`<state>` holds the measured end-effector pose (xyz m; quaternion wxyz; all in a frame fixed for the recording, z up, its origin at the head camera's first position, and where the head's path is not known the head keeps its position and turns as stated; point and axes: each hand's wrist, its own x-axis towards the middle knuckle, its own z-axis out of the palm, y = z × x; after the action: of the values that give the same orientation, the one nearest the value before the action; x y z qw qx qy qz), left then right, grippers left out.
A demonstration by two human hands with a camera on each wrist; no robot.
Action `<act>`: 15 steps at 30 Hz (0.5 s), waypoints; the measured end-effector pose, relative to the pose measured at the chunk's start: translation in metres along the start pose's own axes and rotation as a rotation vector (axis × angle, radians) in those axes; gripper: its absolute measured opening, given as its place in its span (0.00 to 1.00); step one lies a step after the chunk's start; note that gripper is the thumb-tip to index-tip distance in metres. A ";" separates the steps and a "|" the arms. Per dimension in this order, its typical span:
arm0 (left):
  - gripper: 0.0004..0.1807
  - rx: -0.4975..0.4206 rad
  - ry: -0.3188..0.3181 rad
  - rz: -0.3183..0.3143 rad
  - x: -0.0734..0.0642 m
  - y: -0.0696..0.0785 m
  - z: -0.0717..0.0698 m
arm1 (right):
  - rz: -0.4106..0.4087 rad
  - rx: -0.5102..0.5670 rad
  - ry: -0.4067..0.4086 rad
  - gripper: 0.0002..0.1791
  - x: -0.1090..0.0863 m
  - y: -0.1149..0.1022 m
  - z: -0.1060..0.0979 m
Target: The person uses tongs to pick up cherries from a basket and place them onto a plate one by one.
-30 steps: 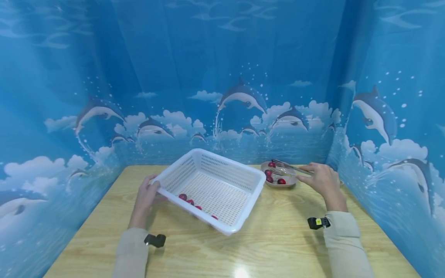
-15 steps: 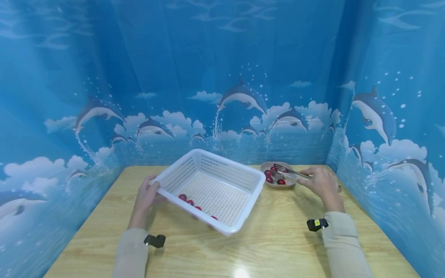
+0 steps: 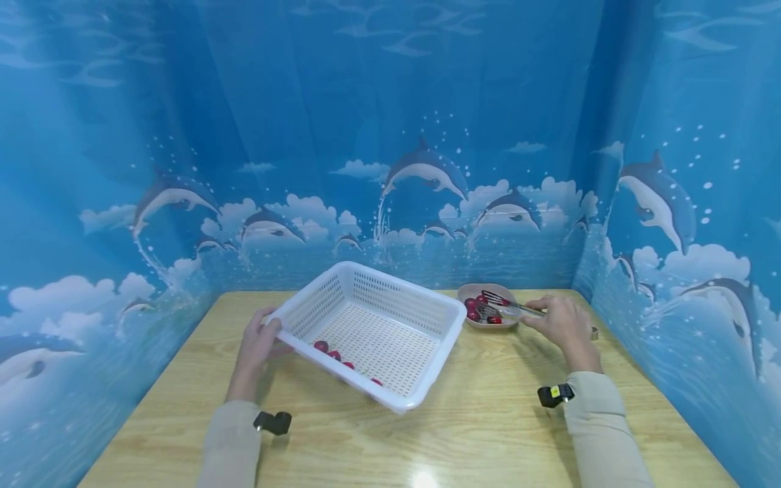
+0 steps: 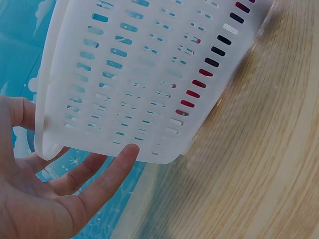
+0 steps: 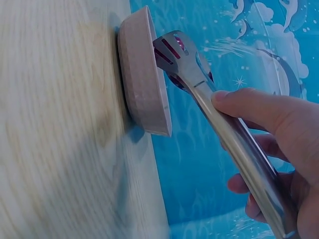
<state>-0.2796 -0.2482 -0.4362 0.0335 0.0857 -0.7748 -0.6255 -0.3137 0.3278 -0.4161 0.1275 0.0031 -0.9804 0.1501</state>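
The work looks to me about half-way, because the cherries (image 3: 321,346) are in two places. In the basket (image 3: 381,335) I see four of them, along the near wall. The other cherries (image 3: 472,315) are in the bowl (image 5: 142,74), at the far right part of the table (image 3: 470,407); they lie partly under the tongs (image 5: 234,139), so I cannot count them surely. As I judge it, what is left is in the bowl, and the present step, picking one up, is not yet finished.

The left hand (image 3: 256,342) grips the basket at its left corner. The fingers are bent at the rim, and some reach along the outer wall. The basket seems to lean toward the person.

The right hand (image 3: 566,329) is closed around the tongs, with the thumb pressed on the upper arm of them. The heads are inside the bowl, among the cherries, and stand a little apart. Whether they already hold a cherry, I cannot tell.
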 end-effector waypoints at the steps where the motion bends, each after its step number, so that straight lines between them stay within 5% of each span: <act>1: 0.33 0.003 0.000 0.002 0.000 0.000 0.000 | 0.002 0.000 0.002 0.26 0.000 0.000 0.000; 15: 0.33 -0.001 -0.004 -0.002 -0.001 0.000 -0.001 | 0.003 -0.023 0.004 0.27 -0.002 0.002 0.001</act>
<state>-0.2781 -0.2484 -0.4356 0.0313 0.0850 -0.7744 -0.6261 -0.3125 0.3292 -0.4181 0.1292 0.0000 -0.9818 0.1389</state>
